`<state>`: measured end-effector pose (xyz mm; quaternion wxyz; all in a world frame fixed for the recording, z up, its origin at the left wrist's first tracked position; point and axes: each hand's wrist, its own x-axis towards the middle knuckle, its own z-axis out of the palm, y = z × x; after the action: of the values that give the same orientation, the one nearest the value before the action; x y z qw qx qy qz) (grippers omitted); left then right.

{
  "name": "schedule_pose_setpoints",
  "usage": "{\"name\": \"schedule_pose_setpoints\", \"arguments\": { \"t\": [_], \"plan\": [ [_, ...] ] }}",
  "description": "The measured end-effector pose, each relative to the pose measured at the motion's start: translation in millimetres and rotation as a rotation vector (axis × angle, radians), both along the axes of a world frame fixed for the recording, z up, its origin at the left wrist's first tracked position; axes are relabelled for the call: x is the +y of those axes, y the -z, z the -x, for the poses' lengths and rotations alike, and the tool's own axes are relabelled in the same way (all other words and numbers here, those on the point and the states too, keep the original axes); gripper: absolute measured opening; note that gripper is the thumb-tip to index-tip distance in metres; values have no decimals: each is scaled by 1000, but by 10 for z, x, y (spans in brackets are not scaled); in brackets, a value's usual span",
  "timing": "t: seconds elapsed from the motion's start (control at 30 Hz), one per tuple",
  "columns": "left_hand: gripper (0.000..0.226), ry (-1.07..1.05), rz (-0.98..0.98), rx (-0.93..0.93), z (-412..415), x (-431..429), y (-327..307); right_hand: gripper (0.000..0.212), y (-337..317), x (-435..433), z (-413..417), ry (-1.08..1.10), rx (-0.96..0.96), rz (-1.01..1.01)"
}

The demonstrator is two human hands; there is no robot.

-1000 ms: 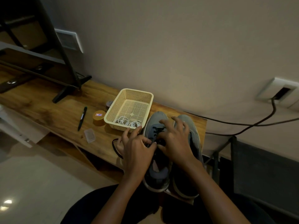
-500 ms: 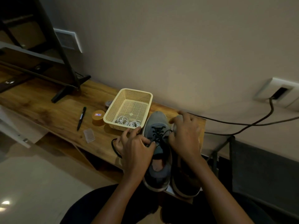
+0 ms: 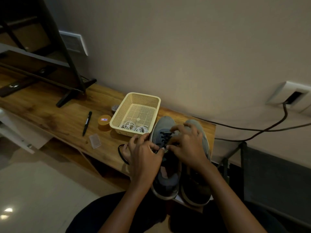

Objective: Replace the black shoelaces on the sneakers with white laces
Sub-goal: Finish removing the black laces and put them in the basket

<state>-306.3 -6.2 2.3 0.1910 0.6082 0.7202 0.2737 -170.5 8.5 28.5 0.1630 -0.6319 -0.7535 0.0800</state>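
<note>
White coiled laces (image 3: 134, 127) wait in the cream plastic mesh basket (image 3: 143, 95) near the wooden surface's (image 3: 50, 115) back edge. We are unlacing: our left hand (image 3: 144, 155) pinches the black lace (image 3: 164, 137) on the grey sneaker (image 3: 165, 122) at the right end; next, draw it through the eyelets. Our right hand (image 3: 186, 145) covers them; whether its fingers grip, we cannot tell.

So the wooden surface (image 3: 55, 118) is carrying a cream mesh basket (image 3: 118, 112), black pen (image 3: 87, 123), orange tin (image 3: 104, 122), little clear case (image 3: 95, 141) and two grey sneakers (image 3: 165, 122).
</note>
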Motion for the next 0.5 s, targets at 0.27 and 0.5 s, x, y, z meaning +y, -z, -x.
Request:
{"name": "schedule_pose_setpoints", "arguments": {
  "t": [0.27, 0.5],
  "plan": [
    [23, 6, -23, -34, -15, 8, 6, 10, -83, 59, -151, 303, 189, -87],
    [24, 4, -11, -60, -5, 3, -9, 23, 9, -6, 56, -14, -128, 95]
  ]
}}
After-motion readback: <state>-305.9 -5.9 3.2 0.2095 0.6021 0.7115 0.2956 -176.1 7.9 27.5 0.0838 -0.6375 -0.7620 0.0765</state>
